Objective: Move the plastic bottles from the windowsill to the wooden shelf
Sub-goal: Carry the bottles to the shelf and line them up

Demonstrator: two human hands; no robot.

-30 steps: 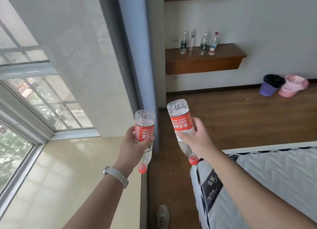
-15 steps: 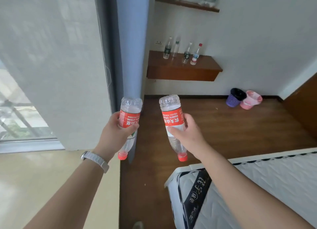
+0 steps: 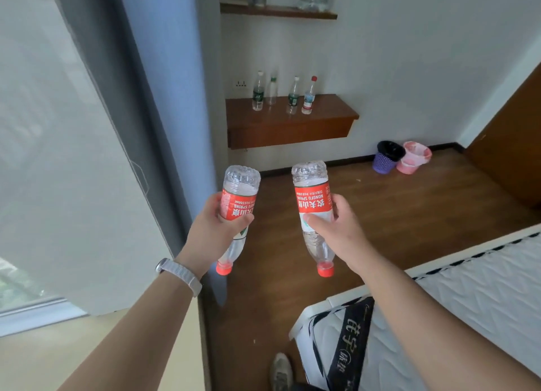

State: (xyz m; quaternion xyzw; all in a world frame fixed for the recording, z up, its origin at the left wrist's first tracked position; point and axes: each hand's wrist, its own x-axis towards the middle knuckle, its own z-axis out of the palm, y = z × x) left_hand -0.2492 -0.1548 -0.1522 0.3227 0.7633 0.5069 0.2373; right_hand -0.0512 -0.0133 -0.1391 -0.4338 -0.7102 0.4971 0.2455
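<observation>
Carrying two plastic bottles upside down, one per hand, both held up over the wooden floor (image 3: 395,220), near each other without touching. Gripping the left bottle (image 3: 240,203) with the left hand (image 3: 213,232), fingers and thumb curled round its red label, red cap lowest near the wrist, base tipped up and a little rightward. Gripping the right bottle (image 3: 311,198) with the right hand (image 3: 339,229) the same way, thumb across the label's lower edge, cap down, base leaning slightly left. Wearing a pale watch (image 3: 178,273) on the left wrist.

Ahead against the white wall, well apart from both hands: the wooden shelf (image 3: 292,124), carrying four upright bottles (image 3: 293,94) in a loose row. Higher up, a thinner upper shelf (image 3: 278,11) with more containers, cut off by the frame. Right of the wooden shelf, on the floor: a purple bin (image 3: 386,159) touching a pink bin (image 3: 414,157). At lower left, a strip of the windowsill (image 3: 29,361) below a curtain (image 3: 73,156); at lower right, the corner of a bed (image 3: 483,302).
</observation>
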